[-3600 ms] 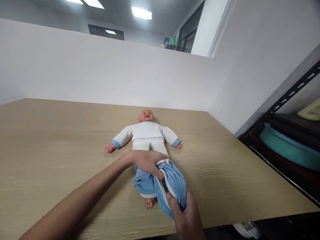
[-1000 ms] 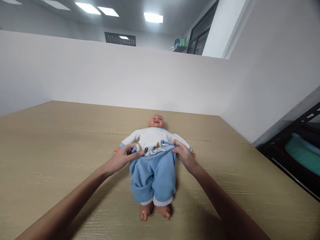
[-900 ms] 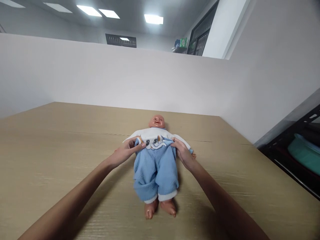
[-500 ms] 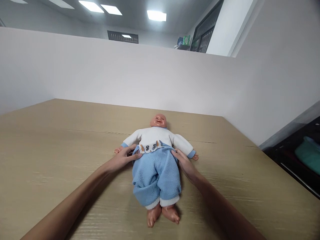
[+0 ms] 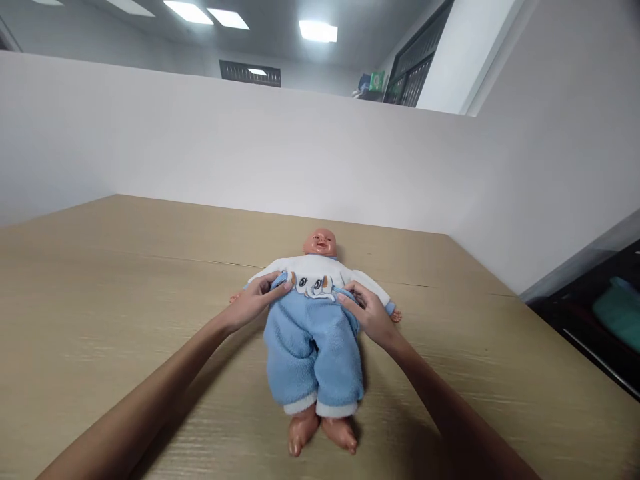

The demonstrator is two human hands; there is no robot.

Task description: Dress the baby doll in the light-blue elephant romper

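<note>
A baby doll (image 5: 321,243) lies on its back with its feet towards me. It wears a white top (image 5: 320,265) with blue cuffs and fluffy blue trousers (image 5: 315,333) with white hems. At the belly, the top shows a cartoon face with two eyes, just above the waistband. My left hand (image 5: 260,295) pinches the waistband at the left side of the picture, thumb on the outside. On the other side, my right hand (image 5: 367,309) grips the waistband between thumb and fingers. The fingertips behind the cloth are partly hidden.
The doll rests on a wooden table (image 5: 150,300). A white partition wall (image 5: 280,153) rises behind the table and continues along the right. Beyond the table's right edge, a teal cloth (image 5: 617,313) lies on something dark.
Both hands have moved up towards the doll's chest, pulling the waistband higher. The trouser legs look straighter, and more of the cartoon eyes' surround lies flat.
</note>
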